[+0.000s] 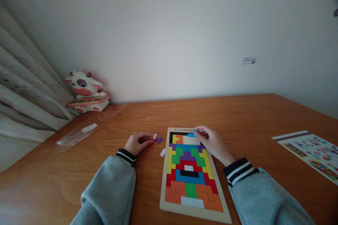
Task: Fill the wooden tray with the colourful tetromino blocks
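A wooden tray puzzle (229,214) lies lengthwise before me, filled for the most part with coloured block pieces; bare wood shows near its far right. Over that far right corner, the fingertips of my right hand (215,145) pinch a small blue puzzle piece (195,130). Left of the tray, my left hand (137,142) is closed at the fingertips on a thin red puzzle piece (151,139), partly hidden by the fingers. Right beside it on the table are a purple piece (159,140) and a small white piece (155,136). Closer to me lies another white piece (162,152).
At the back left of the wooden table (148,116) sits a toy cow with a keyboard (87,91). A clear plastic bag (71,137) with a white label lies in front of it. A printed sheet (314,153) is at the right, and a curtain (23,81) hangs at the left.
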Available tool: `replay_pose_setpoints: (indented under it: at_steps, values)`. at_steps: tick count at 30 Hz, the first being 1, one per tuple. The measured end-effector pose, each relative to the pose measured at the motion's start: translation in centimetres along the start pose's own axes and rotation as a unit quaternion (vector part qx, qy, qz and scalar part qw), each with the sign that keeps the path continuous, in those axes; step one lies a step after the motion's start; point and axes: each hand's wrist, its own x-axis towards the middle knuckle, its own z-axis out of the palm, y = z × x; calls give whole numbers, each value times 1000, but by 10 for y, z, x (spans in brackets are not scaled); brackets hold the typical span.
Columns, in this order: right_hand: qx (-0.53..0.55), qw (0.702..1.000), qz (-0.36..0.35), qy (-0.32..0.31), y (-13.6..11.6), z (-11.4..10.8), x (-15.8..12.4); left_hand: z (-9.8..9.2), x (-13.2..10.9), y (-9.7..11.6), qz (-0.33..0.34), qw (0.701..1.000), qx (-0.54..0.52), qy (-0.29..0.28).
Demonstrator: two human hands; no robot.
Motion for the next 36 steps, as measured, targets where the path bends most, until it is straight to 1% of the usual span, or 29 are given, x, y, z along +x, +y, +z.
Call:
replay_pose_setpoints:
  at_steps: [2, 3, 5, 7, 11, 13, 15, 17, 20, 22, 24, 26, 29, 31, 33, 36]
  values:
    - [5, 1000, -2, -4, 1, 1, 1, 13, 5, 8, -3, 997, -59, 44]
    - [7, 1000, -2, -8, 1, 1, 1, 21, 8, 14, -6, 994, -84, 75]
    - [2, 1000, -3, -18, 0, 1, 1, 39, 15, 28, -28, 984, -136, 114]
    - [-5, 999, -5, -32, -1, -1, 0, 60, 23, 42, -54, 979, -170, 95]
    - [-16, 998, -1, -62, 1, -4, 0, 98, 43, 64, -85, 965, -235, 84]
    - [-27, 997, 5, -69, 3, -5, 0, 111, 51, 71, -79, 972, -212, 58]
    - [-33, 997, 7, -72, 6, -6, 1, 118, 56, 74, -55, 989, -133, 29]
    - [-37, 996, 2, -77, 7, -6, 1, 122, 56, 76, -25, 999, -46, 8]
    - [-53, 995, -7, -83, 6, -6, 1, 124, 55, 77, 29, 999, 43, -17]
    - [-62, 995, -12, -82, 4, -6, 1, 124, 53, 77, 73, 993, 95, -16]
    - [-65, 994, -20, -81, 3, -5, 1, 123, 51, 77, 112, 985, 135, -2]
    - [-71, 994, -29, -82, 3, -4, 0, 121, 47, 77, 160, 976, 149, -3]
    - [-78, 992, -39, -90, 4, -3, 0, 114, 36, 76, 270, 948, 161, -45]
    - [-79, 992, -46, -90, 6, -3, 0, 109, 29, 74, 323, 929, 169, -68]
    - [-81, 992, -49, -84, 8, -2, -1, 106, 25, 73, 339, 922, 168, -79]
    - [-81, 992, -49, -81, 9, -1, -1, 105, 23, 72, 342, 920, 165, -101]
